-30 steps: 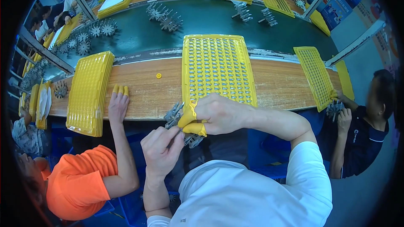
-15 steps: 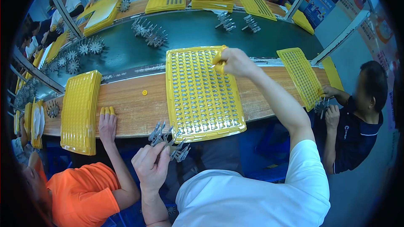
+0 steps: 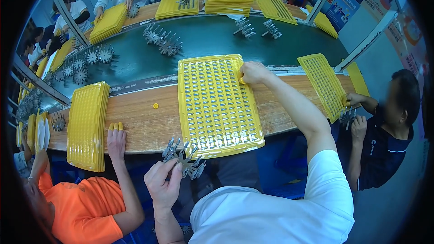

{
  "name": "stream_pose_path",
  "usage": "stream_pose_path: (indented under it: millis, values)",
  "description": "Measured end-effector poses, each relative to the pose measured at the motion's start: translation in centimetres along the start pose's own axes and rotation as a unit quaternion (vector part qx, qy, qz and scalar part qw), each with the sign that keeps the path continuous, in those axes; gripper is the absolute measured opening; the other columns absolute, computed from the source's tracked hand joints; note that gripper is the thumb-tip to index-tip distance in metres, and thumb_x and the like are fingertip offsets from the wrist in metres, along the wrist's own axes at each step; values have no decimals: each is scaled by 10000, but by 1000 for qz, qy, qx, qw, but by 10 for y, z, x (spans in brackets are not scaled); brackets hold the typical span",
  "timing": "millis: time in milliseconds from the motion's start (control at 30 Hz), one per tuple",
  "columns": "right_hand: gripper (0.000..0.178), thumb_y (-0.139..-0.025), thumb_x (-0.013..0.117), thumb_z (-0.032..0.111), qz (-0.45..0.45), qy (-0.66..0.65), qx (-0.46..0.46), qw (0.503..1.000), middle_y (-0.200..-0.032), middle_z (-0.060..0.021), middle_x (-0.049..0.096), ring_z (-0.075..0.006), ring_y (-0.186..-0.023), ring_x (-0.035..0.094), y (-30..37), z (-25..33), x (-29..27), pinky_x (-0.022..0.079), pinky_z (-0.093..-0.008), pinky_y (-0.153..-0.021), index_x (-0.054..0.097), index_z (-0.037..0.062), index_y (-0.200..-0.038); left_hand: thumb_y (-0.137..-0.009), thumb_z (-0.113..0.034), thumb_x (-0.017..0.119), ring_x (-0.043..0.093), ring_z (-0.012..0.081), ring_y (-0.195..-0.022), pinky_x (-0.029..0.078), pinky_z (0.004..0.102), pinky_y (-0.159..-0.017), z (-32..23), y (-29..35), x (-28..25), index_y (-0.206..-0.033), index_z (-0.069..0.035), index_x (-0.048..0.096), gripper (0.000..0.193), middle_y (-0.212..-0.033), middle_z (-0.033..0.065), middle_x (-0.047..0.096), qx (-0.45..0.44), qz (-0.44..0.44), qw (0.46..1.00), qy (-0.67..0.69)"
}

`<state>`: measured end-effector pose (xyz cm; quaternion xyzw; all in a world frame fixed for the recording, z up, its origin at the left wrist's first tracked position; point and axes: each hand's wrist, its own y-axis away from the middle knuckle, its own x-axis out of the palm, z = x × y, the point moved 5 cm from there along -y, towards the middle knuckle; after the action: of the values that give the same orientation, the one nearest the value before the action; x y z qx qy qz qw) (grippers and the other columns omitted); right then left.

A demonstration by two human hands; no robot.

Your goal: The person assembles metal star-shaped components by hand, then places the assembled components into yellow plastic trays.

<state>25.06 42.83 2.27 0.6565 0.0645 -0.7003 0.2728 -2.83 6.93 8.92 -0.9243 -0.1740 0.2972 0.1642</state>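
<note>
My left hand [image 3: 162,183] pinches a star-shaped metal rack [image 3: 184,159] with small metal parts on its prongs, held just off the near left corner of a yellow plastic tray [image 3: 260,139]. Rows of small silver metal pieces [image 3: 212,108] fill most of the tray. My right hand [image 3: 254,72] is at the tray's far right corner, its fingers in yellow finger cots and curled together over the edge column. Whatever those fingertips hold, if anything, is hidden behind the hand.
A stack of yellow trays [image 3: 86,126] and a co-worker's hand [image 3: 116,142] lie to the left. Beyond runs a green conveyor belt [image 3: 205,36] with star-shaped racks [image 3: 162,40]. A co-worker at right works at another tray [image 3: 321,86]. A yellow ring [image 3: 156,105] rests on the wooden table.
My right hand has moved slightly nearer and rightward along the tray's right edge, its fingertips now hidden. My left hand still holds the rack. The view has shifted a little.
</note>
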Motion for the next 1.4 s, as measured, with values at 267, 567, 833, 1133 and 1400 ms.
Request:
stream_pose_path:
  millis: [267, 567, 833, 1133, 1400]
  values:
    - [251, -776, 701, 209, -34, -73, 17, 997, -1032, -202, 745, -391, -989, 703, 0, -17, 11, 554, -467, -868, 784, 53, -954, -795, 22, 778, 535, 186, -535, 398, 302, -513, 0, 1, -2, -934, 20, 735, 145, -649, 79, 598, -1, -6, 1000, 12]
    - [316, -790, 686, 200, -52, -123, 0, 991, -1088, -192, 744, -360, -1045, 696, -2, -23, 5, 546, -432, -915, 790, 76, -1063, -794, 32, 776, 549, 181, -539, 410, 295, -514, -7, -2, -4, -941, 27, 735, 153, -655, 90, 605, 9, -19, 999, 26]
    - [272, -938, 725, 267, -84, -371, -275, 883, -1029, -141, 744, -300, -967, 711, 103, 183, -47, 549, -387, -867, 750, 82, -1136, -786, 25, 797, 571, 207, -547, 431, 304, -522, -13, -5, -15, -951, 10, 743, 174, -686, 100, 621, 28, -46, 999, 6]
    - [198, -907, 738, 192, -17, -453, -379, 807, -885, -143, 725, -284, -799, 714, 143, 257, -23, 555, -368, -723, 746, 55, -1049, -783, -60, 839, 586, 213, -555, 462, 333, -518, -21, -3, -14, -1027, -21, 750, 263, -693, 77, 634, 82, -34, 996, -26]
    - [178, -837, 811, 110, -70, -409, -466, 781, -898, -127, 748, -282, -785, 734, 164, 257, -38, 559, -358, -675, 750, 28, -983, -833, -20, 791, 653, 164, -563, 479, 276, -506, -17, 0, -22, -984, 22, 729, 169, -705, 94, 676, 34, -38, 997, 56]
